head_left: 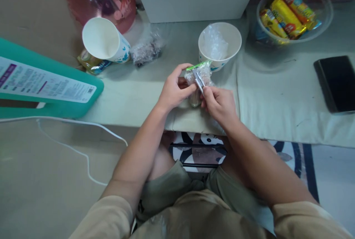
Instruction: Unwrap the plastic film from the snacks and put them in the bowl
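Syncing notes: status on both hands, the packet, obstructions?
Left hand holding clear plastic packet. Right hand gripping slim silvery tool, over packet. Paper cup close beyond; contact unclear.

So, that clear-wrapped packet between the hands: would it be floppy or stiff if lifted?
The packet would probably crumple somewhat, as its see-through outside looks thin and wrinkled. Shiny highlights suggest it might be slightly slippery. It is likely light, being small beside the left hand, though what is inside is hard to make out.

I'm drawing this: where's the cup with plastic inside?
In the head view, the cup stands right of centre, beyond the right hand, left of the bowl.
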Available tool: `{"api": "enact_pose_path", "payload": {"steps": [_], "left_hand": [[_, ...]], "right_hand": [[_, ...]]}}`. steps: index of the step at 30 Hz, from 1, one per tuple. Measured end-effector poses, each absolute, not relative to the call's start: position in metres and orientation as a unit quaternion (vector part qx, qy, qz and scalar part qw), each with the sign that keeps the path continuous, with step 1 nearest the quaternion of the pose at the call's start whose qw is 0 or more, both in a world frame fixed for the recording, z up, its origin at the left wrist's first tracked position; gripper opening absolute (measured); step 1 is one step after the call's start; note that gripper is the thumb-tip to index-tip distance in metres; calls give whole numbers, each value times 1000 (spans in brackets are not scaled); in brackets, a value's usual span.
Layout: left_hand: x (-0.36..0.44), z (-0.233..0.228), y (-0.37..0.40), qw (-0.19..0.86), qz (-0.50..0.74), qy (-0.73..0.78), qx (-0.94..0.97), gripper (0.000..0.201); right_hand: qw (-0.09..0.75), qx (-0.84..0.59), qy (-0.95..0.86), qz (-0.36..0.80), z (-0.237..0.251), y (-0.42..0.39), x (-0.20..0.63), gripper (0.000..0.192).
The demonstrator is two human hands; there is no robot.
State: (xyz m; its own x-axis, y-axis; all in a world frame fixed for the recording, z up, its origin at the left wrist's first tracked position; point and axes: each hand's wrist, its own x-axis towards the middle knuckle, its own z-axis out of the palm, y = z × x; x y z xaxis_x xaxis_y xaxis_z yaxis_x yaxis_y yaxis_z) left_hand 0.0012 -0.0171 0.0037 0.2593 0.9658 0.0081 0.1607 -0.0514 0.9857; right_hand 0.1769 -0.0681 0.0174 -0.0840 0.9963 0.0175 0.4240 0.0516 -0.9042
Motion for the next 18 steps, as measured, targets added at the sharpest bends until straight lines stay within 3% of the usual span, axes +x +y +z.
{"api": "enact_pose_path", "payload": {"steps": [8, 12, 18], "left_hand": [[-1, 1, -17, 522, 407, 443, 605, 55], [2, -4, -17, 517, 416, 447, 600, 54], [5, -5, -17, 486, 456, 488, 564, 59]], "right_hand": [[348, -640, -656, 198, 17, -70, 180, 48], [285, -668, -678, 115, 17, -72, 180, 50], [168, -689, -698, 94, 26, -75, 178, 53]]}}
